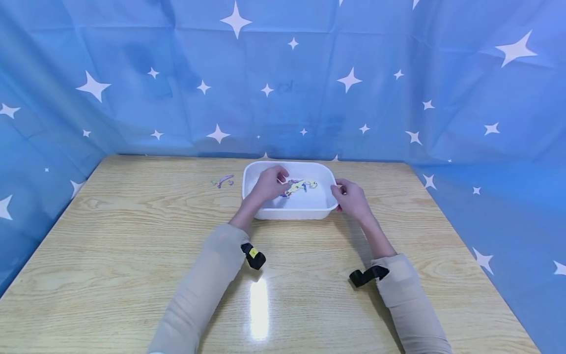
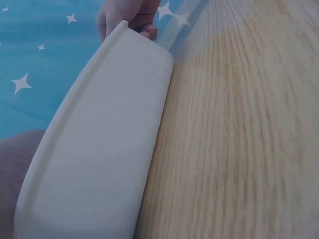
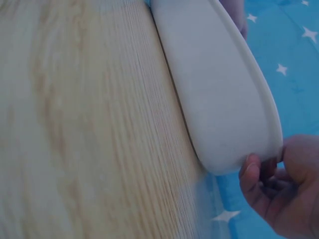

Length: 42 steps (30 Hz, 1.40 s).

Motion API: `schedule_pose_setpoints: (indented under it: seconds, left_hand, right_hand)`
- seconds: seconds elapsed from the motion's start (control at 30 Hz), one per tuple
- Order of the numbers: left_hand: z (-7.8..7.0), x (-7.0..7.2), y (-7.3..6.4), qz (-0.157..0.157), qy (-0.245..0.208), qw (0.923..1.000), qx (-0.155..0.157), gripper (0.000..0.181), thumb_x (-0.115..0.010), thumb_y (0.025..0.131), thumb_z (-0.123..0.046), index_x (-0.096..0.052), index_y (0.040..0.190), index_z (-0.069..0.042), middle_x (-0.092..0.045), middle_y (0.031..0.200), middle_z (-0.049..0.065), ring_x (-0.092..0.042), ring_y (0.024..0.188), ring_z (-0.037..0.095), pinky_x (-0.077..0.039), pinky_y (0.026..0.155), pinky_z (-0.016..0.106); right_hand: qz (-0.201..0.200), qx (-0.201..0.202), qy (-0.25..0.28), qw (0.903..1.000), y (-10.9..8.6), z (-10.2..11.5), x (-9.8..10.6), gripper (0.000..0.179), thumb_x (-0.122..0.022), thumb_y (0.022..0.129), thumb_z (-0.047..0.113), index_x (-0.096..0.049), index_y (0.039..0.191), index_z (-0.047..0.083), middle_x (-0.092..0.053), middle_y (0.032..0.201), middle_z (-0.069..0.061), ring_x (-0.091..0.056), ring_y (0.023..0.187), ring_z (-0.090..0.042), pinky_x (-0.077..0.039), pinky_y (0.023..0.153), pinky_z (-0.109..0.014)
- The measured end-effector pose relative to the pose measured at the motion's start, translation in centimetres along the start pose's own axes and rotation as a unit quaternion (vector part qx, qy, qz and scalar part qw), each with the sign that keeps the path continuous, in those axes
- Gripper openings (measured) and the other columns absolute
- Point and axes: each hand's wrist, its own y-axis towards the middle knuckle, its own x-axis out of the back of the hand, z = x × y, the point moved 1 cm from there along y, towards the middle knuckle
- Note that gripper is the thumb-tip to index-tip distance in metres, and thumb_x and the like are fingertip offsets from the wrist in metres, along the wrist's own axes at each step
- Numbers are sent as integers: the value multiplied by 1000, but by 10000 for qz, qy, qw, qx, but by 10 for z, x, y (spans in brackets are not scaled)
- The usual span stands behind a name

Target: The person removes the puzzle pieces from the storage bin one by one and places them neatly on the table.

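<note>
A white plastic basin [image 1: 305, 215] stands near the table's far edge. In the head view my left hand [image 1: 267, 186] reaches over its near left side, fingertips bent down at a cluster of small flat pieces [image 1: 298, 187], pale yellow with blue and red bits. I cannot tell whether its fingertips hold one of them. My right hand [image 1: 351, 197] grips the basin's right rim. The right wrist view has that hand [image 3: 286, 184] with the thumb hidden and fingers curled beneath the rim. The basin's outer wall [image 2: 99, 134] hides the left fingers in the left wrist view.
Left of the basin, a few small purple and green pieces [image 1: 224, 181] lie on the wooden table [image 1: 132, 255]. Behind the table hangs a blue cloth [image 1: 177, 108] with white stars. A black wrist camera [image 1: 254, 256] sits on the left sleeve, another [image 1: 369, 276] on the right.
</note>
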Motion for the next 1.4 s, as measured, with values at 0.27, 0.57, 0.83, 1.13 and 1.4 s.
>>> schedule_pose_setpoints:
  seconds: [0.27,0.57,0.83,1.13,1.4]
  left_hand:
    - [1,-9,10,361,399,9984,194,35,-70,88,-5,-61,120,7,-64,105,17,-58,93,26,-50,85,34]
    - [1,-17,12,652,1017,9920,357,31,-70,87,-2,-60,116,5,-60,107,15,-56,100,27,-47,92,37]
    - [3,-17,8,688,1022,9915,413,28,-68,89,0,-65,117,3,-62,108,12,-56,101,25,-48,92,35]
    - [1,-15,8,587,762,9946,379,21,-71,89,-4,-69,110,2,-65,100,10,-58,91,20,-50,82,29]
    - [2,-13,7,401,90,9981,454,13,-72,93,-9,-71,104,-1,-70,97,10,-64,78,18,-52,66,26]
  right_hand:
    - [9,40,24,10000,0,0,0,41,-50,106,19,-54,137,-7,-61,81,-20,-60,55,-22,-55,52,-33]
    - [-49,23,-36,10000,-1,1,2,41,-50,106,18,-54,137,-8,-59,80,-19,-61,56,-26,-51,49,-27]
    - [26,8,20,10000,-1,1,1,42,-50,106,19,-53,138,-8,-61,84,-24,-61,57,-28,-52,50,-29]
    - [14,41,36,10000,-1,1,1,42,-50,106,19,-53,138,-8,-61,82,-22,-59,53,-19,-53,50,-31]
    - [-13,25,62,10000,-1,2,1,41,-51,106,19,-54,137,-8,-61,81,-20,-60,54,-21,-51,49,-28]
